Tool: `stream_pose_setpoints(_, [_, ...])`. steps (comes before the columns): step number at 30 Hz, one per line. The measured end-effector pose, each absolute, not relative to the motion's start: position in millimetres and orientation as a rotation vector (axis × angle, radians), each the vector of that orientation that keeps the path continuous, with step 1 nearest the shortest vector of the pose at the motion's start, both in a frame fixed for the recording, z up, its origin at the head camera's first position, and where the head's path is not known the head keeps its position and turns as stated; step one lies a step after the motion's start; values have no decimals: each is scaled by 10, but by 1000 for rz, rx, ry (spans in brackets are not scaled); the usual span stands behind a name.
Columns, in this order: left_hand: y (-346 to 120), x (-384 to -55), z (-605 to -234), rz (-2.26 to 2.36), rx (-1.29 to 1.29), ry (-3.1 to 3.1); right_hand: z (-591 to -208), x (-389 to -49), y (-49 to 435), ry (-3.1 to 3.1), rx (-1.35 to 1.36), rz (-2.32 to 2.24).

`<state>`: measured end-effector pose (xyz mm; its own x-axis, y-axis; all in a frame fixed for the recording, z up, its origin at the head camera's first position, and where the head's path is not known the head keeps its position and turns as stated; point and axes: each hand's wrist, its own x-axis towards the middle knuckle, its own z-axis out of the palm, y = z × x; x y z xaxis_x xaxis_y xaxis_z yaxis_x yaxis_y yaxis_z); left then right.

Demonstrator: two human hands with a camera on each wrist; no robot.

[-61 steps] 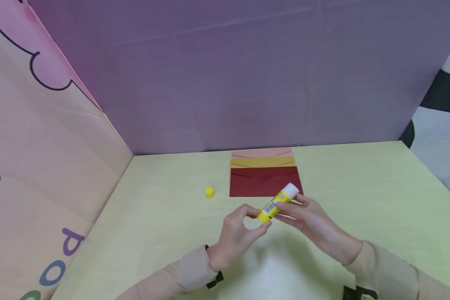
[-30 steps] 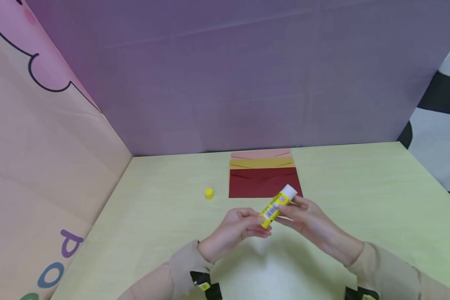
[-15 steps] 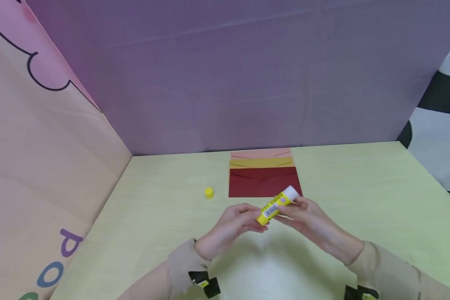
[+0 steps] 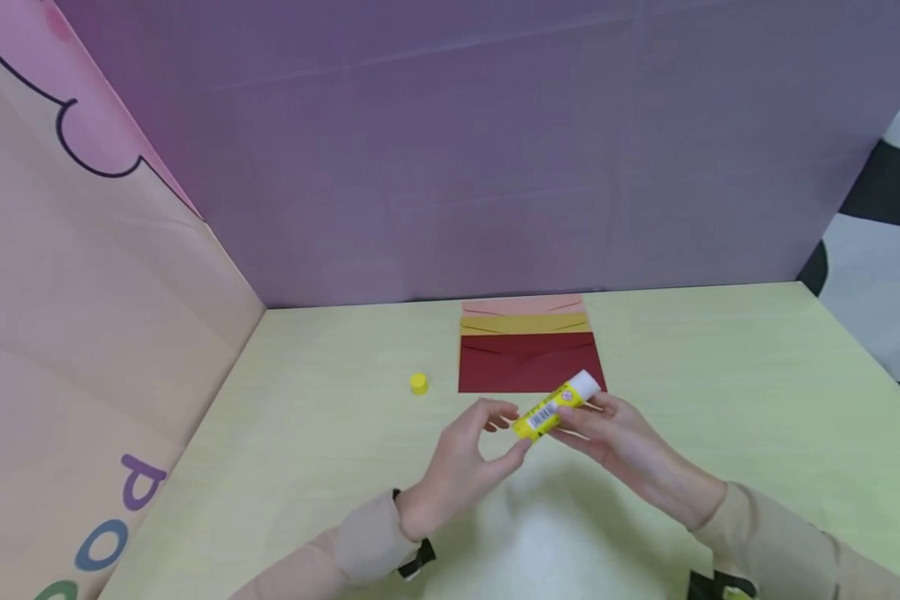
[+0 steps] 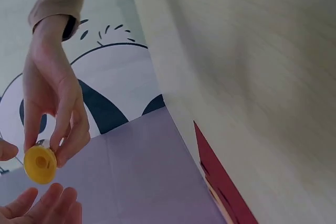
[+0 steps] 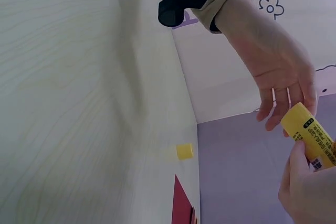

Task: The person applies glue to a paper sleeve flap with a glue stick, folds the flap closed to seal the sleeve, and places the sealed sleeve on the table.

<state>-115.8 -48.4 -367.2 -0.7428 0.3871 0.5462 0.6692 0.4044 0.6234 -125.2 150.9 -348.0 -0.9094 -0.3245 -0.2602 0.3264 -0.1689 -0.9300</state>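
My right hand [image 4: 630,442] holds a yellow glue stick [image 4: 543,416] between thumb and fingers, tilted with its white end up to the right. Close to its lower yellow end is my left hand [image 4: 453,471], thumb and fingers spread around it. In the left wrist view a gap shows between the left fingers [image 5: 50,205] and the round yellow base of the glue stick [image 5: 40,164]. The yellow cap [image 4: 418,384] stands on the table to the left. Behind the hands lie overlapping envelopes: dark red [image 4: 525,363] in front, then yellow [image 4: 525,324] and pink [image 4: 525,307].
The pale wood-look table [image 4: 330,433] ends at a purple backdrop [image 4: 450,167]. A printed panel [image 4: 82,333] with letters rises along the left side, and a black-and-white one [image 4: 885,250] is at the right.
My left hand, at first pinching the glue stick's lower end, turned over around it and has now spread its fingers off it. The right hand keeps its hold; cap and envelopes stay put.
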Motion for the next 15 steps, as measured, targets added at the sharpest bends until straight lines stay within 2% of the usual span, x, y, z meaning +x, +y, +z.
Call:
stream_pose_setpoints(8, [-449,-1153,-3698,-803,-961,-2228,-3496,-1243,1509,1669,-19,-2147])
stream_pose_setpoints(15, [-437,-1147,-3712,-834,-1001,-2209,-3499,-1237,1489,1659,-18,-2132])
